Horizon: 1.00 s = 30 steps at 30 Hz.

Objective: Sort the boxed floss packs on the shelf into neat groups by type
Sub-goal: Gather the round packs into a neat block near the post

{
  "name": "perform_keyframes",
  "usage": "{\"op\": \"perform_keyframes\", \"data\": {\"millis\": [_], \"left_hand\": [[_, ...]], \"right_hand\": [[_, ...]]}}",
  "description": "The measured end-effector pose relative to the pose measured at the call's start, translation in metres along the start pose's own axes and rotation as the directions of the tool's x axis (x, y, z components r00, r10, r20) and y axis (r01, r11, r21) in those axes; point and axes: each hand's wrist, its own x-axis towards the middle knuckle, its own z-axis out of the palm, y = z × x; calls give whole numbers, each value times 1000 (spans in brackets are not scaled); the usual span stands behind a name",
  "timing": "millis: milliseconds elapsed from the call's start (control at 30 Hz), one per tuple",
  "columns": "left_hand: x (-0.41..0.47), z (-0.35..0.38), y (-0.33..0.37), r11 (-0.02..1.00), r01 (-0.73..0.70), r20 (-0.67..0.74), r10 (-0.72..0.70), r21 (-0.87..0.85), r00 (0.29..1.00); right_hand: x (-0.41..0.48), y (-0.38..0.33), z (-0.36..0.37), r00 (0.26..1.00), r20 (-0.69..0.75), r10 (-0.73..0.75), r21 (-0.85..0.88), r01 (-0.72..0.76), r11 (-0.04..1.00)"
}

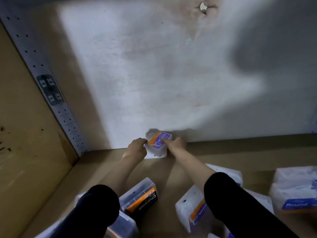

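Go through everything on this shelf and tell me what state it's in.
Purple Smooth pack, far back, held by both hands.
Left hand, grips its left edge.
Right hand, grips its right side.
Charcoal pack, lying loose near the front.
Blue-labelled pack, untouched at the right.

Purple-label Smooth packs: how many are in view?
2. The back Smooth pack, by the wall, is held by the left hand and right hand; the front Smooth pack lies beside the right sleeve. Others may be hidden.

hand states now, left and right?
Left hand: grips the clear plastic floss box with a purple-and-orange label.
Right hand: grips the same box, fingers over its top.
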Motion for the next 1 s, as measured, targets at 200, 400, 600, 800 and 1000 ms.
{"op": "perform_keyframes", "data": {"millis": [200, 400, 600, 800, 1000], "left_hand": [[2, 9, -17, 1000, -19, 110, 21, -24, 994], [-8, 7, -18, 996, -85, 192, 78, 30, 978], [-17, 3, -23, 985, -115, 211, 86, 129, 974], [-3, -11, -15, 989, -89, 152, 71, 120, 986], [20, -4, -4, 991, -76, 224, 50, 109, 973]], "right_hand": [[10, 2, -7, 996, 5, 89, 209, -88, 974], [8, -1, -19, 978, 150, 147, 291, -186, 938], [2, 2, -6, 961, 218, 168, 342, -237, 910], [5, 0, -20, 942, 296, 159, 368, -266, 891], [13, 0, -60, 962, 241, 125, 252, -187, 950]]}}
